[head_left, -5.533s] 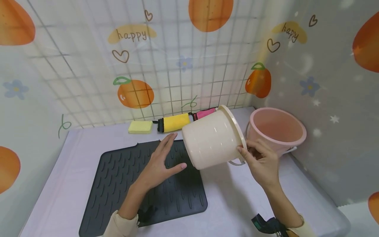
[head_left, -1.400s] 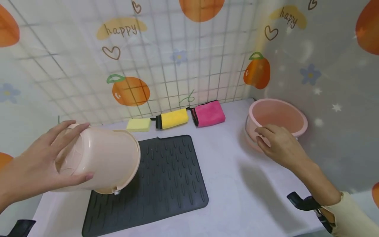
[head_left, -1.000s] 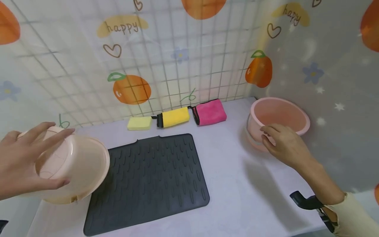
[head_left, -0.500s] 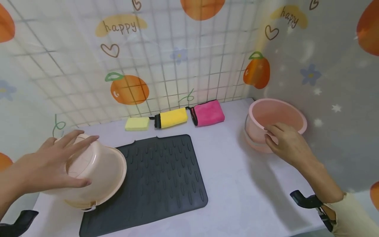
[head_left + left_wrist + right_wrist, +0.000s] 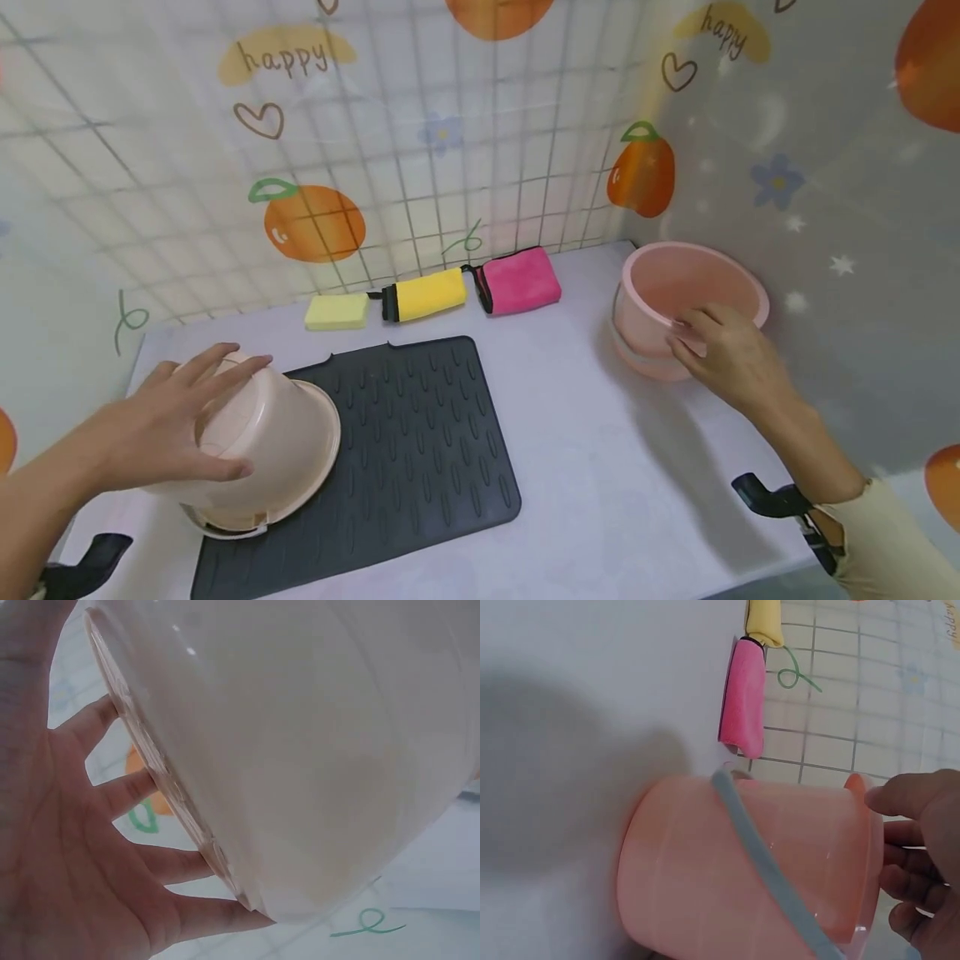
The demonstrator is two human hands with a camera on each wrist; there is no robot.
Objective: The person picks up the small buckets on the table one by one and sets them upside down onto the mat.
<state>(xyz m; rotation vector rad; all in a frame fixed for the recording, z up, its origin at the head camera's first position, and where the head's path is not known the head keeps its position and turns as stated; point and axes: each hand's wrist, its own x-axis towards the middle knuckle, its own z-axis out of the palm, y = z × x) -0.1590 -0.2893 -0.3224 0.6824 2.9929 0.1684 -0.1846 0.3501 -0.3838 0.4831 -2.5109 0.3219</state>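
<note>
In the head view my left hand [image 5: 165,425] grips a cream bucket [image 5: 296,442] by its base, with fingers and thumb spread across the bottom edge. The bucket is tilted, mouth downward, over the left edge of a black ridged mat [image 5: 405,442]; whether its rim touches the mat I cannot tell. In the left wrist view my fingertips press along the base rim of the bucket [image 5: 300,757]. My right hand [image 5: 738,358] pinches the near rim of an upright pink bucket [image 5: 648,337]. The right wrist view shows its grey handle [image 5: 769,862] hanging down the side.
Along the back wall lie a pale yellow sponge [image 5: 337,312], a rolled yellow cloth [image 5: 429,295] and a folded pink cloth [image 5: 521,282]. Printed curtains rise behind and on both sides. The white tabletop [image 5: 585,467] extends between the mat and the pink bucket.
The cream bucket has passed from my right hand to my left, moved to the left and tipped mouth downward. My right hand has gone to the pink bucket's rim and stays there.
</note>
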